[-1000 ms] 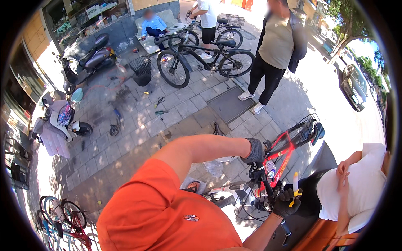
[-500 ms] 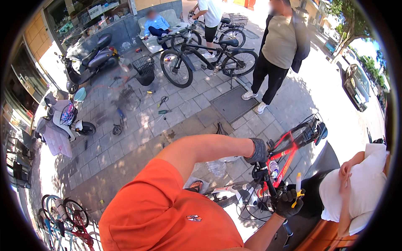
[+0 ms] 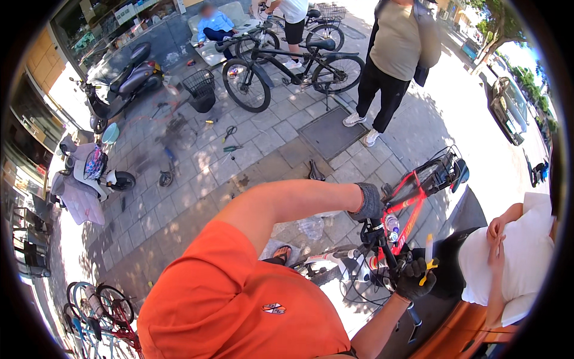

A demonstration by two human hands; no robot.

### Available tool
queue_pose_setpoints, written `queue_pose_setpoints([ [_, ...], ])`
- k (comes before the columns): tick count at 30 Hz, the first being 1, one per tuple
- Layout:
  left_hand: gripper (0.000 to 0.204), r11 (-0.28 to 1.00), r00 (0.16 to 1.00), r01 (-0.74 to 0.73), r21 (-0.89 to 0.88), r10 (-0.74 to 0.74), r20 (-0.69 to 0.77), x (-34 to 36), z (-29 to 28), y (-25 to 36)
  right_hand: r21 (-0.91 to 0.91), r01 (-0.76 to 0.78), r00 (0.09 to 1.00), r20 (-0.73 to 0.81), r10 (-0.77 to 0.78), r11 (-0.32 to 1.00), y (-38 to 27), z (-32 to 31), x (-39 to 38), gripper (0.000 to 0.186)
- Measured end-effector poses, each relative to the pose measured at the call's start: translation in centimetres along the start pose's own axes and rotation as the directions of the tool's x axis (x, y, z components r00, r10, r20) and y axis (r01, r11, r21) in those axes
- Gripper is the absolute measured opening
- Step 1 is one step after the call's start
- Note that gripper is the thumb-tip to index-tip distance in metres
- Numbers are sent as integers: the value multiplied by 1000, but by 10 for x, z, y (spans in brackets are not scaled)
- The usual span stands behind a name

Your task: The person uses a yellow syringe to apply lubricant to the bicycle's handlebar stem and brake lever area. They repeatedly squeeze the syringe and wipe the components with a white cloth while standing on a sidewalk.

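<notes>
As it's obscured, left hand (image 3: pixel 369 202): grip undeterminable.
Right hand (image 3: pixel 414 281): clasping yellow-and-white tool (image 3: pixel 429 264).
Black tubular handlebar (image 3: pixel 389 256): apparently fitted; remainder unclear.

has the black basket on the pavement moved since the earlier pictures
No: against the dark ground plate, the black basket keeps the same place, to its left.

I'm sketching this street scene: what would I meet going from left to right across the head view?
White scooter, black basket, green-handled tool on the paving, gloved left hand, gloved right hand, car.
</notes>
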State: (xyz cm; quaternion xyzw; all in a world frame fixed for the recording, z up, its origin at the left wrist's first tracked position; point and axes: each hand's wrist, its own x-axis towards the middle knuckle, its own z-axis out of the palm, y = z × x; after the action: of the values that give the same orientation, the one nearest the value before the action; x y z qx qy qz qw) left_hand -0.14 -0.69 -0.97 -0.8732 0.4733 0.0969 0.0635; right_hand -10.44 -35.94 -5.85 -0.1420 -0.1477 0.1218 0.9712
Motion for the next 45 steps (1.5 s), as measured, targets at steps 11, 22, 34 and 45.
queue_pose_setpoints([
  [11, 32, 998, 992, 54, -11, -53, 113, -1, -11, 3, -3, -26, 999, 28, 26, 1000, 4, 10, 1, 39],
  [22, 32, 999, 999, 24, -39, -22, 45, -4, -15, 4, -9, 8, 1000, -20, -9, 1000, -1, -5, -1, 42],
  [34, 32, 999, 1000, 13, -45, -13, 15, -3, -11, 2, 9, -6, 1000, -8, 6, 1000, 2, 3, 0, 44],
  [45, 37, 1000, 1000, 10, -20, -10, 25, 0, -4, 2, -23, 7, 999, -31, -7, 1000, 1, 5, -1, 44],
])
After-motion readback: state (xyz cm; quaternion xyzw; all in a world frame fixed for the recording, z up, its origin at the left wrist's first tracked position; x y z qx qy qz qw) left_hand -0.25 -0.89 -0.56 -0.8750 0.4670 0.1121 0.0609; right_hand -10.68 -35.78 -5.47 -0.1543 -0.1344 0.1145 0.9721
